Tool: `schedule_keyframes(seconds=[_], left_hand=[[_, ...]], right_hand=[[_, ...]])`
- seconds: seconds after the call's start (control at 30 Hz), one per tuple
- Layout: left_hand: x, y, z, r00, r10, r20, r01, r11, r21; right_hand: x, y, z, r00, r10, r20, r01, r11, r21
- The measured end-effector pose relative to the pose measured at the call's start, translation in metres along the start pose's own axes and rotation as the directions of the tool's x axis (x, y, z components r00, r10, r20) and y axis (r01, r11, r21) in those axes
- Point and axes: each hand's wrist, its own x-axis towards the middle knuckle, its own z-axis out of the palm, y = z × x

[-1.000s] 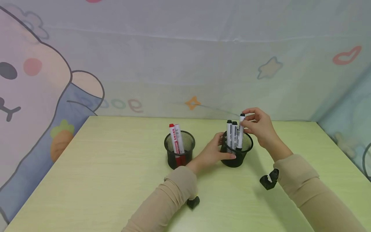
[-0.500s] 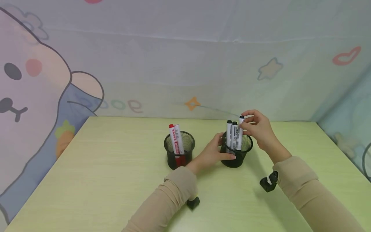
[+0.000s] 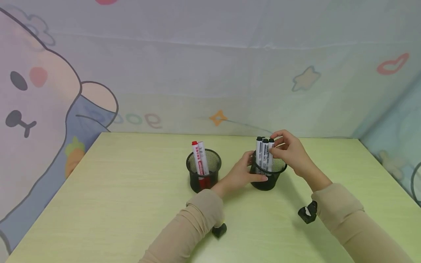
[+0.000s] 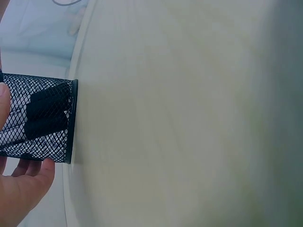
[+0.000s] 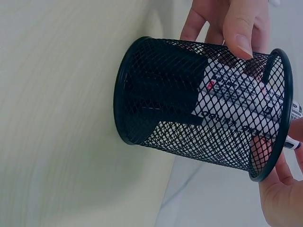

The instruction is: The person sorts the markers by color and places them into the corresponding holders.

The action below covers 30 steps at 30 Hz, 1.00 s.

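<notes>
My left hand (image 3: pixel 241 172) grips the side of a black mesh pen cup (image 3: pixel 265 185) standing on the table. Several white markers with black caps stand in this cup. My right hand (image 3: pixel 292 152) is over the cup's right rim, its thumb and fingers pinching the upper part of the rightmost marker (image 3: pixel 270 165), whose lower part is inside. Through the mesh in the right wrist view, the left thumb presses the cup's wall, and the right hand (image 5: pixel 284 196) reaches round the rim (image 5: pixel 284 118). Dark lower ends of markers show in the left wrist view behind the mesh (image 4: pixel 47 146).
A second black mesh pen cup (image 3: pixel 215 162) stands to the left, behind the left forearm. It holds a red-capped marker (image 3: pixel 197 159) and another white marker (image 3: pixel 204 159). The light wooden table (image 3: pixel 131 190) ends at a printed cloth backdrop (image 3: pixel 184 73).
My right hand has lowered the rightmost marker into the right cup, until its top is about level with the other caps. My left hand stays on the cup.
</notes>
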Motion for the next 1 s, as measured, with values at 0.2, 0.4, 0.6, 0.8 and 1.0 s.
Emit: schedule_keyframes(seconds=[0.2, 0.4, 0.6, 0.8, 1.0], left_hand=[[-0.001, 0.001, 0.0, 1.0, 0.009, -0.009, -0.009, 1.0, 0.03], [0.0, 0.004, 0.0, 1.0, -0.001, -0.009, 0.002, 0.995, 0.103], [-0.006, 0.006, -0.004, 0.998, -0.028, 0.055, 0.02, 0.99, 0.139], [-0.021, 0.013, -0.007, 0.994, -0.047, 0.098, 0.025, 0.976, 0.217], [-0.04, 0.021, -0.015, 0.988, -0.064, 0.142, 0.015, 0.948, 0.317]], right_hand=[[-0.002, -0.001, -0.001, 1.0, -0.007, 0.002, 0.007, 1.0, -0.007], [-0.003, -0.002, -0.005, 1.0, 0.019, -0.005, -0.019, 1.0, -0.023], [-0.008, -0.004, -0.009, 0.999, 0.033, 0.01, -0.032, 0.998, -0.047], [-0.013, -0.007, -0.012, 1.0, 0.016, 0.017, -0.014, 0.991, -0.133], [-0.022, -0.012, -0.016, 0.999, -0.04, 0.001, 0.039, 0.968, -0.246]])
